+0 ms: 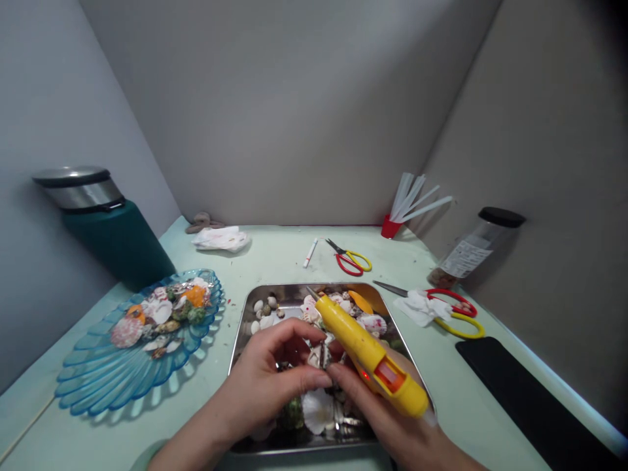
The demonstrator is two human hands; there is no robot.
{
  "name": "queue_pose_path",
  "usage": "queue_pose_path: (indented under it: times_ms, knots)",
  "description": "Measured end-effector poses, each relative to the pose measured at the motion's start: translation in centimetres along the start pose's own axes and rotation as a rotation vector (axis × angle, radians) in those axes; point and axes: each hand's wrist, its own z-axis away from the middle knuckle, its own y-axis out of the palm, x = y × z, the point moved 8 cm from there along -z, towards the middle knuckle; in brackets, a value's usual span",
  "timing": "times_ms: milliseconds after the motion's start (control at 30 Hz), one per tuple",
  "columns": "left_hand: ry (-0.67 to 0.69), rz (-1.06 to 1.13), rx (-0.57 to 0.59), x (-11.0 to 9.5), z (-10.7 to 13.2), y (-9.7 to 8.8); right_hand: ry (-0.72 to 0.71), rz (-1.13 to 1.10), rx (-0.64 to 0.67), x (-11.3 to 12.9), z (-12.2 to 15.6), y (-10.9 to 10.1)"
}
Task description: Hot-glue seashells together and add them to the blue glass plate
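My left hand (265, 366) pinches a small pale shell (318, 357) between thumb and fingers, above a metal tray (417, 381). A yellow hot glue gun (350, 335) rests in my right hand (377, 418), its nozzle pointing up and to the left, with a small red light lit on its side. The right thumb and fingertips also meet at the shell, partly hiding it. Inside the tray lie many shells, among them a white scallop shell (318, 411), an orange shell (360, 301) and small white ones at the left. Both hands cover the tray's middle.
Left stand a blue shell-shaped plate (88, 369) bearing shells and a green bottle (118, 242). Behind the tray are scissors (349, 257), a white tissue (222, 239) and a red cup (391, 227) of glue sticks. Right are larger scissors (461, 326), a jar (468, 252) and a black slab (520, 399).
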Motion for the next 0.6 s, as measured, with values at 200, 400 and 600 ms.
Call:
queue_pose_path:
  times_ms: [200, 400, 600]
  knots:
    - [-0.003, -0.016, 0.005, -0.1, 0.0, 0.3, 0.023, -0.030, 0.010, 0.2, 0.0, 0.1]
    - [-0.029, 0.022, 0.010, 0.2, 0.0, 0.5, 0.034, -0.058, 0.051, 0.5, -0.2, 0.5]
    - [-0.133, 0.216, 0.072, 1.3, 0.1, 1.0, 0.077, -0.095, 0.031, 0.0, -0.2, 0.3]
